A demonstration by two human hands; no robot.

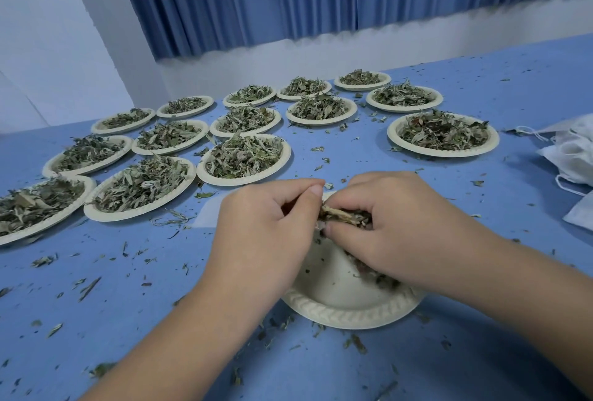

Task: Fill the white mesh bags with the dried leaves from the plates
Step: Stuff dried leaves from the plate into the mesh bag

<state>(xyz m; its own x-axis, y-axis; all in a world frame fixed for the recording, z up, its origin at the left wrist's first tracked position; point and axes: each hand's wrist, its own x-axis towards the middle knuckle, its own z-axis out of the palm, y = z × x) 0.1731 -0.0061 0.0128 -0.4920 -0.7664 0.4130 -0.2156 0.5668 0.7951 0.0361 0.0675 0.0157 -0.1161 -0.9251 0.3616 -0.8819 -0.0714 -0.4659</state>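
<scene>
Head view: right hand (401, 224) fingers clench leaves (346, 216) over near plate (349, 314), lower centre. Left hand (266, 227) fingers curled; grasp hidden, cannot tell. Bags (574, 153) at right edge on counter (128, 288).

My left hand (266, 224) and my right hand (407, 227) are bare, and so are my left forearm (192, 330) and right forearm (529, 288), uncovered all the way to the edges of the view. The fingers are short and rounded, with smooth knuckles. My left thumbnail (316, 190) is trimmed close, pale and blunt (the one nail that shows plainly). The wrists widen evenly into the arms.
</scene>
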